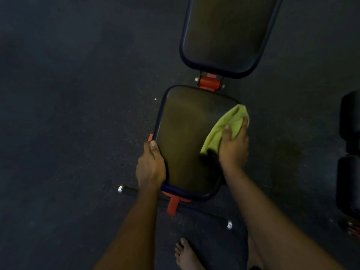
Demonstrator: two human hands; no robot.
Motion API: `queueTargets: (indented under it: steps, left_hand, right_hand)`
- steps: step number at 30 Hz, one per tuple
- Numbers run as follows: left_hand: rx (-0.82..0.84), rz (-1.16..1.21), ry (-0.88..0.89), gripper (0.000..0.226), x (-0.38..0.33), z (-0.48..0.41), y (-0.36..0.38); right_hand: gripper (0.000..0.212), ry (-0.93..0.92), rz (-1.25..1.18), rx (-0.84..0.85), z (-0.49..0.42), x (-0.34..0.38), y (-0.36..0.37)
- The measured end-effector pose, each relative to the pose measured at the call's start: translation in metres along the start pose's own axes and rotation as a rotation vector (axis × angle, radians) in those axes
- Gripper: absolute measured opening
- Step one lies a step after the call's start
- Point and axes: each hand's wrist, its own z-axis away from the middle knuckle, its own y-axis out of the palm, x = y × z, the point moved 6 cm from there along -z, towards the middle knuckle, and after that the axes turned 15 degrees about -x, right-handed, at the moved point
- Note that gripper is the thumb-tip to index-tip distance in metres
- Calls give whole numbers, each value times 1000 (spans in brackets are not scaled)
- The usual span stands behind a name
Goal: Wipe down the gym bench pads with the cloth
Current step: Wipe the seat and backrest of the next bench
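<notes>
Seen from above, a gym bench stands on a dark floor [68, 94], its black seat pad [185, 137] nearest and its back pad [224, 34] beyond a red hinge [210, 82]. The person's left hand [151, 168] grips the seat pad's left edge, thumb on top and fingers curled under. The right hand [232, 151] presses a bunched lime-green cloth [228, 123] onto the padded surface at the seat pad's right edge, fingers spread flat.

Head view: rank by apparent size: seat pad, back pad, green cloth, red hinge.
Largest: seat pad and back pad, about alike; back pad is cropped and farther, so unranked.
Then green cloth.
Smallest: red hinge.
</notes>
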Motion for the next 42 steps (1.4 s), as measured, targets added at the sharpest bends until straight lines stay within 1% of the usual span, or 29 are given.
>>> queueTargets:
  steps: [2,4,7,8,11,13,15,18,22,24,26,27,28,30,31,33,35,36,37,40,41,42]
  left_hand:
    - [-49,-44,24,54,-1,0,0]
    - [-87,-72,45,54,-1,-1,-1]
    - [-120,-75,66,52,-1,-2,-1]
    - [-127,-77,64,51,-2,-1,-1]
    - [-138,-106,66,44,-3,0,-1]
    - [-136,-108,80,42,-2,1,-2]
    - [-132,-131,75,39,-2,-1,-1]
    - [-123,-145,57,38,-3,-1,-2]
    - [-144,-109,30,39,0,1,-2]
    - [-146,-83,16,35,0,2,-3]
    - [-172,-37,-3,37,0,4,-4]
    - [-204,28,-37,39,3,7,-5]
    - [-271,126,-90,40,7,10,-10]
    - [-482,290,-205,42,21,20,-25]
    - [-579,318,-259,45,30,31,-34]
    - [-668,323,-313,49,42,51,-45]
    - [-676,334,-318,53,53,65,-53]
    - [-676,344,-320,54,58,72,-56]
    - [-669,360,-330,54,63,78,-59]
    - [-636,399,-358,45,79,95,-65]
    - [-627,409,-354,43,80,96,-68]
    - [-614,410,-348,42,81,100,-71]
  right_hand:
    - [62,58,-26,32,-47,19,6]
    - [59,38,20,39,-53,28,7]
    - [57,-216,94,21,-11,25,-4]
    - [56,-274,112,33,-4,23,-5]
    - [56,-387,255,69,-41,45,12]
    - [53,-519,402,121,-73,78,35]
    - [50,-670,479,207,-87,114,64]
    - [50,-837,493,298,-80,151,95]
    - [46,-997,466,346,-66,177,117]
    - [47,-1122,420,452,-45,197,134]
    - [48,-1279,444,637,-8,211,151]
    - [47,-1370,496,697,10,213,155]
    - [47,-1482,542,708,28,212,154]
    - [49,-1701,584,675,66,202,142]
    - [50,-1791,579,691,90,191,129]
    - [49,-1916,493,803,133,161,102]
    - [48,-2019,406,939,159,136,84]
    - [50,-2043,385,962,163,130,81]
    - [52,-2034,399,926,162,131,83]
    - [54,-1802,586,701,165,126,84]
    - [52,-1773,597,657,172,121,79]
    - [50,-1775,547,656,184,109,68]
